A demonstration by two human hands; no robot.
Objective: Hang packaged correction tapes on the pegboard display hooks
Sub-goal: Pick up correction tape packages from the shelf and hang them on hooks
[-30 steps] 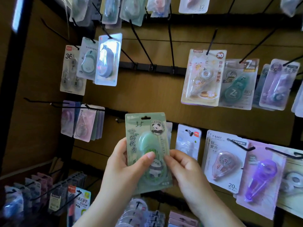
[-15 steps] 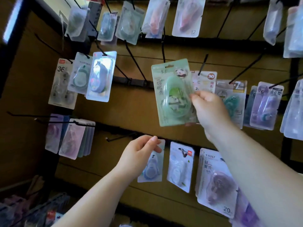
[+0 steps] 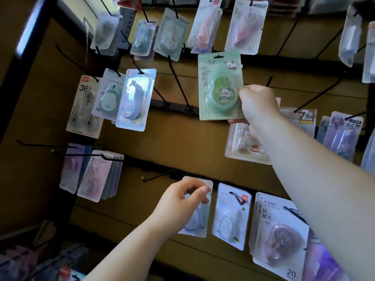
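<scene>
- The right hand (image 3: 257, 104) grips a green pack (image 3: 221, 86) of correction tape by its lower right edge, fingers curled round the card.
- The green pack, printed with a panda, is held upright with a slight tilt in front of the brown pegboard (image 3: 182, 142), between the top row of hanging packs and the middle row. The slot at its top edge faces the camera.
- A long black hook (image 3: 178, 86) juts out just left of the pack, and the tip of another hook (image 3: 268, 81) shows just above the right hand.
- The left hand (image 3: 182, 201) is lower, in front of a white and blue pack (image 3: 199, 220) in the bottom row. Its fingers are loosely curled, thumb close to the forefinger; whether it pinches that card cannot be told.
- A short hook (image 3: 158, 176) sticks out near the left hand.
- A blue-grey pack (image 3: 136, 100) hangs at the left of the middle row, and a pack marked T-9267 (image 3: 280, 230) hangs under the right forearm.
</scene>
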